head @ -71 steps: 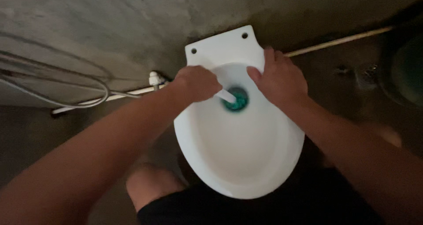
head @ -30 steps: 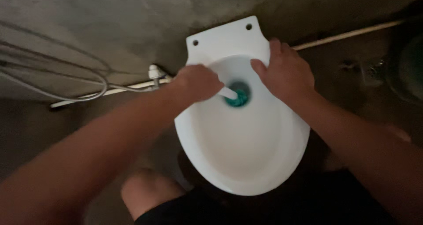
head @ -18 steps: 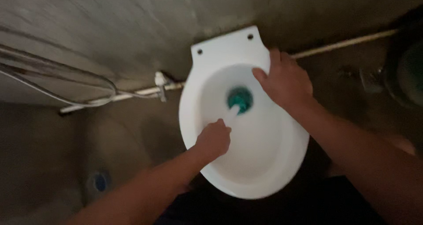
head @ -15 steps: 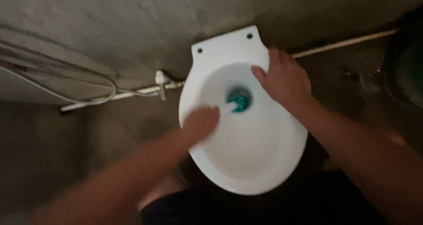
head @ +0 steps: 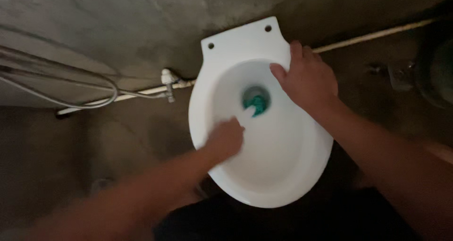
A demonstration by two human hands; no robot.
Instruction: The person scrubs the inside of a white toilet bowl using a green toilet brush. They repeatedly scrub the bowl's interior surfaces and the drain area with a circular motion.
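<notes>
**Desk:** What does the head camera show?

**Photographer:** A white, oval ceramic toilet bowl [head: 264, 175], seen from straight above on a dim grey concrete floor [head: 118, 142]. Both bare hands of the person are at it.

**Desk:** The left hand?

**Photographer:** The left hand [head: 225, 139] sits inside the bowl near its left rim, blurred, fingers curled into a fist around the white handle of a brush with a teal head [head: 256, 105]. The handle runs up and right from the fist; the teal head sits in the drain opening at the centre of the bowl's far half.

**Desk:** And the right?

**Photographer:** The right hand [head: 307, 80] lies flat and spread over the far right rim, thumb hooked over the inner edge, fingers reaching toward the flat back plate with its two bolt holes [head: 238, 38]. It holds nothing but the rim.

**Desk:** Surroundings?

**Photographer:** A thin pale pipe [head: 137, 95] runs along the foot of the rough concrete wall [head: 141, 24] behind the bowl, with a small metal valve [head: 167, 78] just left of the bowl. A looped grey hose [head: 94, 83] hangs further left. A dark round container [head: 436, 71] stands at the right edge, too dim to identify.
</notes>
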